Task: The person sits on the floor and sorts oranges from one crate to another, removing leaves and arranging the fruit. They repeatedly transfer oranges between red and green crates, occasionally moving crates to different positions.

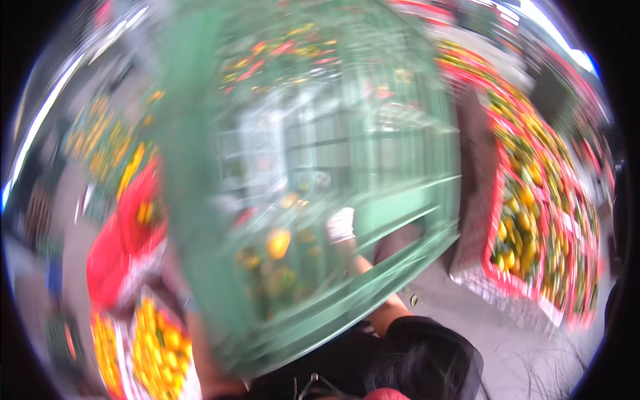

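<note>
A large green plastic crate [192, 200] fills the middle of the view, tilted close before me and strongly blurred. My right hand [342, 226], in a white glove, shows in the crate's lower part. The right forearm passes behind the crate's lower rim. Whether the fingers grip anything is too blurred to tell. My left forearm runs up along the crate's lower left side; the left hand itself is hidden. Yellow fruit [279, 243] appears in or through the crate; I cannot tell which.
To the right stand cartons with red-lined compartments of yellow-green fruit [520, 225]. At lower left are boxes of yellow-orange fruit [159, 345], with a red cover [117, 255] above them. The grey floor [450, 300] shows at lower right, with a small leaf-like scrap [414, 300].
</note>
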